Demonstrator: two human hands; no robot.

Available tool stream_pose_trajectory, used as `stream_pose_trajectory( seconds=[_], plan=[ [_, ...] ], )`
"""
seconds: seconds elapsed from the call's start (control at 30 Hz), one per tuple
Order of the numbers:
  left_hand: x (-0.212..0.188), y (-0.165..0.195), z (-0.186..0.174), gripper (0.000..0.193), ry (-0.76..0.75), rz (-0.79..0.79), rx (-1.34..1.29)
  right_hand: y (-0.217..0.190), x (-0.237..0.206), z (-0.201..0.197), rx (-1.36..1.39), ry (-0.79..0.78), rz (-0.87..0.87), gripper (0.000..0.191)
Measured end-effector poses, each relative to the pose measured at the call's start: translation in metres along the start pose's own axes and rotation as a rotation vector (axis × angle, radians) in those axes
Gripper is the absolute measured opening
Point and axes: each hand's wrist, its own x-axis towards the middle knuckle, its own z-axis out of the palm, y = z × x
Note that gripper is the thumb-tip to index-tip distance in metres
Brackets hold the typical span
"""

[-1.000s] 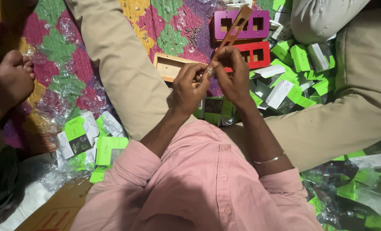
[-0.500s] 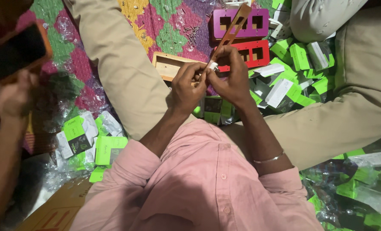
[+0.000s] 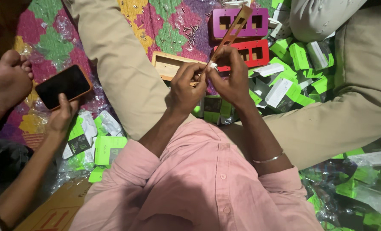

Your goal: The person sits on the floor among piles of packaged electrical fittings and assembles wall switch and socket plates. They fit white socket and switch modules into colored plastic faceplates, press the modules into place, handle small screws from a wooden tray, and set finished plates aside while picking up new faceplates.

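Note:
My left hand (image 3: 186, 87) and my right hand (image 3: 231, 72) meet above my lap, both pinching the lower end of a thin tan wooden frame (image 3: 232, 31) with cut-out slots that slants up to the right. A small white part (image 3: 213, 65) sits between my fingertips where the hands touch. Behind the hands lie a red slotted plate (image 3: 259, 49), a purple slotted plate (image 3: 261, 21) and a light wooden frame (image 3: 169, 65). A bangle is on my right wrist.
Another person's hand (image 3: 62, 117) holds a dark phone in an orange case (image 3: 64, 87) at the left, beside a bare foot (image 3: 6, 83). Green and white small boxes (image 3: 299, 55) are heaped at the right and at lower left. Loose screws (image 3: 190, 32) lie on the patterned mat.
The other person's hand with the phone came into view at the left and has moved lower and to the right. My hands stay together on the wooden frame with little movement.

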Motion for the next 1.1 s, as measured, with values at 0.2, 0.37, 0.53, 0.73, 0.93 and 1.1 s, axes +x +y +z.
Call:
stream_pose_trajectory(
  seconds=[0.2, 0.37, 0.53, 0.73, 0.93, 1.1],
  plan=[
    [0.001, 0.001, 0.000, 0.022, 0.009, 0.015, 0.032, 0.000, -0.001, -0.002, 0.033, -0.034, -0.027, 0.040],
    [0.002, 0.005, -0.003, 0.024, -0.049, 0.028, -0.004, 0.003, -0.001, 0.000, 0.031, 0.003, -0.021, 0.038],
    [-0.003, -0.008, -0.002, 0.024, -0.067, 0.020, 0.041, 0.021, -0.008, 0.000, 0.119, -0.031, 0.008, 0.040],
    [-0.001, -0.028, 0.011, 0.019, 0.049, -0.008, -0.082, 0.029, -0.003, 0.008, 0.053, -0.055, 0.058, 0.047],
    [0.001, -0.020, -0.001, 0.022, 0.037, -0.010, 0.017, 0.020, 0.001, 0.010, 0.190, -0.072, 0.049, 0.041],
    [0.001, -0.023, -0.006, 0.021, 0.003, 0.033, -0.018, 0.032, -0.002, 0.011, 0.031, -0.053, -0.010, 0.041]
  ],
)
